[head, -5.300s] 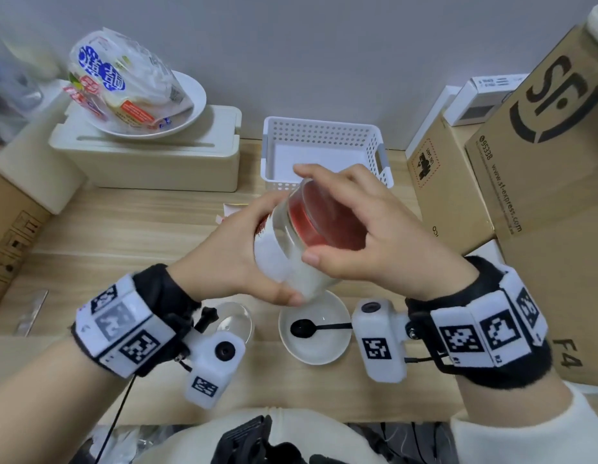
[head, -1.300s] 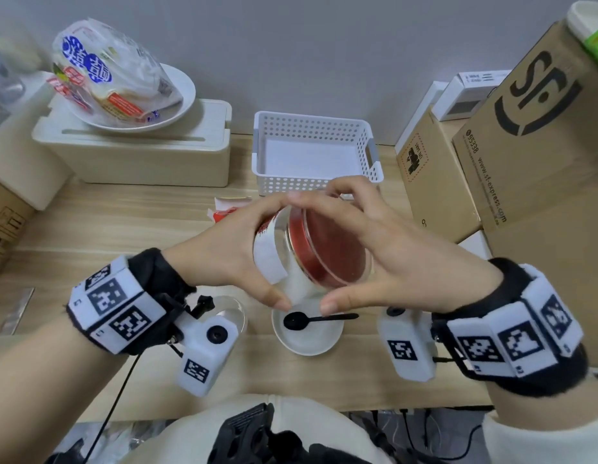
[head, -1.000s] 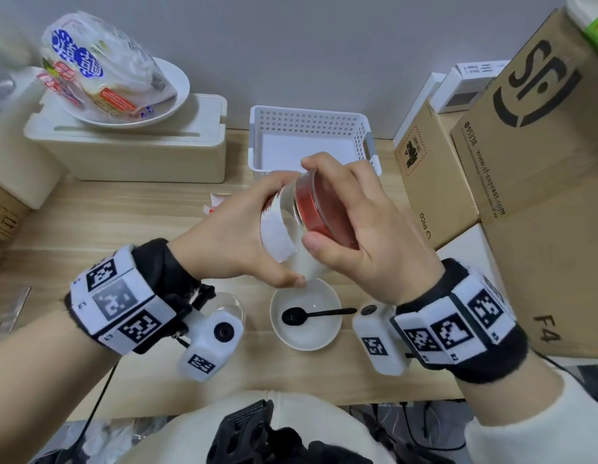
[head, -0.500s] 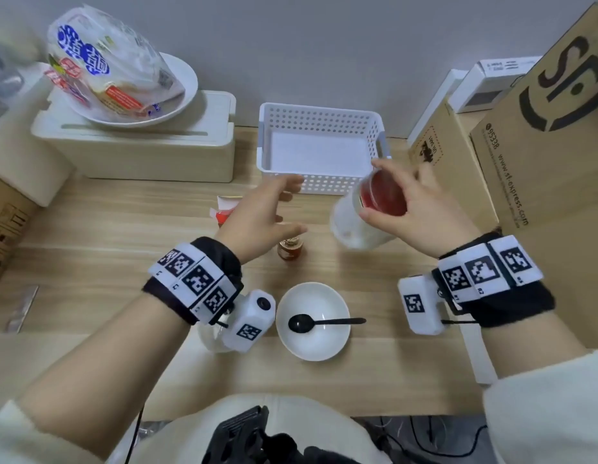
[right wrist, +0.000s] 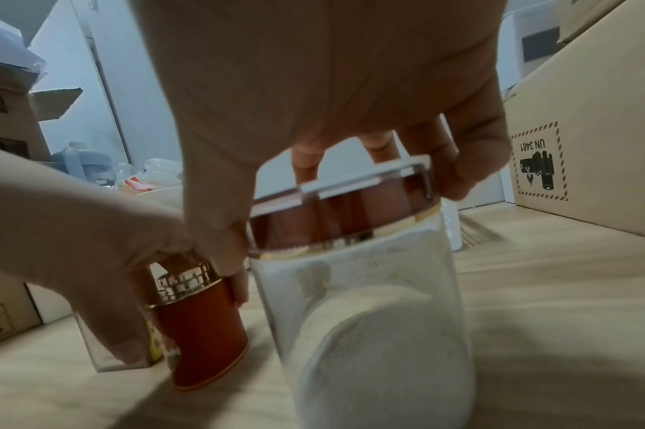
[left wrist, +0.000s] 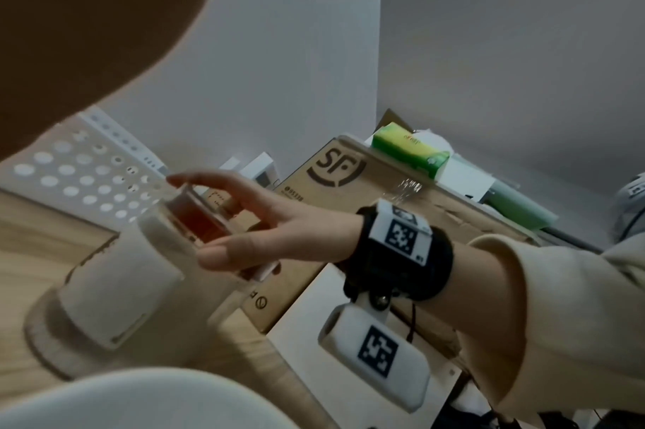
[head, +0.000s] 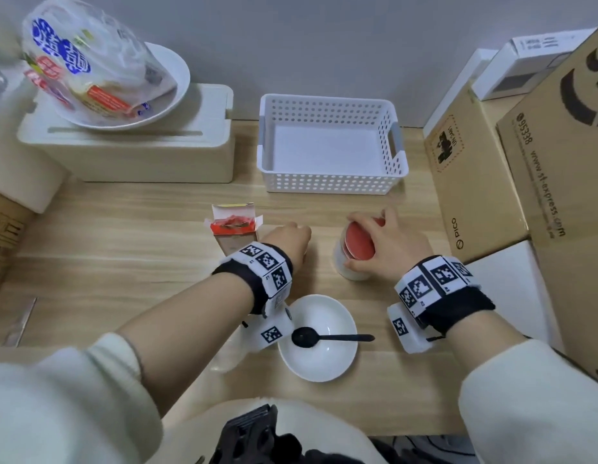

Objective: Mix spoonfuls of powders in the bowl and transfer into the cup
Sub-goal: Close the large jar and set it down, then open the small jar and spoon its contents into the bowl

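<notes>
A glass jar of white powder (head: 349, 269) with a red lid (head: 357, 244) stands on the table behind the white bowl (head: 319, 363). My right hand (head: 367, 241) grips the lid from above, fingers curled round its rim (right wrist: 456, 174). My left hand (head: 290, 234) is curled round a small brown jar with a gold lid (right wrist: 199, 328), just left of the powder jar (right wrist: 379, 319); the head view hides that small jar. A black spoon (head: 327, 337) lies in the bowl. A clear cup (head: 229, 353) sits left of the bowl, mostly under my left wrist.
An open red-topped carton (head: 235, 226) stands just left of my left hand. A white perforated basket (head: 331, 182) is behind. Cardboard boxes (head: 474, 195) wall off the right side. A cream box (head: 140, 155) carrying a plate and a bag sits back left.
The powder jar, held up over the bowl by both hands, now stands on the table at right under my right hand. My left hand let go and moved onto the small brown jar.
</notes>
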`<action>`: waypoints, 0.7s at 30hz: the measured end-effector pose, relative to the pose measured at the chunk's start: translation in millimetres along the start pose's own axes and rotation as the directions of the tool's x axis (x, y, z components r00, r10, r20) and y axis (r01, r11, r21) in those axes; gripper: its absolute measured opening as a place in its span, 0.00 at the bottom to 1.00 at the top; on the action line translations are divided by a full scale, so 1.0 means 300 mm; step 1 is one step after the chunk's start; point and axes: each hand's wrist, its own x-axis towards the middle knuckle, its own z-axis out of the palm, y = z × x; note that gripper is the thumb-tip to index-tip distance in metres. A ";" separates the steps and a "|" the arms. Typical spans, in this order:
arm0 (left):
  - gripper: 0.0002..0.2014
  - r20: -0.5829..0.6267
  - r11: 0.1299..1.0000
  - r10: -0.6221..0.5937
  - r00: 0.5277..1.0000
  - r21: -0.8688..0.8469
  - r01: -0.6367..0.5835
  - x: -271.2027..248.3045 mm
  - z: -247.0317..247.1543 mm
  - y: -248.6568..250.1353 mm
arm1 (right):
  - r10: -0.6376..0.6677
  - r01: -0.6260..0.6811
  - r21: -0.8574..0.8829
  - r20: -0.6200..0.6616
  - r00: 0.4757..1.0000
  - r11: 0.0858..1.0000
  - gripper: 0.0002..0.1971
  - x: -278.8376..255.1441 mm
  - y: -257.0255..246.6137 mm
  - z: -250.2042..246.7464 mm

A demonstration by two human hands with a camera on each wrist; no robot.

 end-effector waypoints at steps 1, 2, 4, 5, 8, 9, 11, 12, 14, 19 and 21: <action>0.20 0.002 1.000 0.003 1.000 0.006 -0.003 0.004 -0.002 0.004 | -0.003 0.003 -0.006 0.004 1.000 1.000 0.40 -0.001 0.000 0.000; 0.19 0.006 1.000 0.009 1.000 0.007 -0.009 0.006 -0.008 0.009 | -0.002 0.002 -0.011 0.009 1.000 1.000 0.41 -0.005 0.003 -0.001; 0.22 0.017 1.000 0.012 1.000 -0.014 -0.012 0.001 -0.027 0.014 | 0.018 -0.018 -0.007 0.023 1.000 1.000 0.44 -0.012 0.009 -0.007; 0.24 0.008 0.999 0.011 1.000 -0.052 -0.011 -0.009 -0.043 0.014 | 0.033 -0.034 0.001 0.034 0.999 0.999 0.46 -0.016 0.011 -0.015; 0.31 -0.119 0.954 0.013 0.993 -0.295 -0.048 -0.081 -0.118 0.017 | 0.045 -0.045 0.045 -0.005 0.999 0.998 0.46 -0.038 0.005 -0.068; 0.31 -0.180 0.921 0.014 0.984 -0.380 -0.083 -0.116 -0.146 0.021 | 0.020 -0.012 0.109 -0.070 0.997 0.994 0.44 -0.053 -0.009 -0.095; 0.27 -0.308 0.838 0.019 0.951 -0.514 -0.183 -0.187 -0.192 0.028 | -0.051 0.143 0.346 -0.263 0.963 0.927 0.35 -0.095 -0.059 -0.155; 0.26 -0.372 0.794 0.027 0.928 -0.556 -0.246 -0.223 -0.208 0.033 | -0.083 0.248 0.455 -0.353 0.932 0.855 0.30 -0.120 -0.095 -0.186; 0.25 -0.469 0.721 0.058 0.881 -0.590 -0.362 -0.295 -0.229 0.044 | -0.173 0.410 0.493 -0.457 0.872 0.767 0.22 -0.167 -0.167 -0.237; 0.19 -0.526 0.648 0.120 0.842 -0.602 -0.468 -0.402 -0.242 0.037 | -0.272 0.517 0.390 -0.531 0.802 0.762 0.18 -0.230 -0.251 -0.295; 0.22 -0.514 0.591 0.136 0.847 -0.644 -0.486 -0.426 -0.229 0.021 | -0.279 0.514 0.364 -0.533 0.799 0.777 0.18 -0.245 -0.261 -0.297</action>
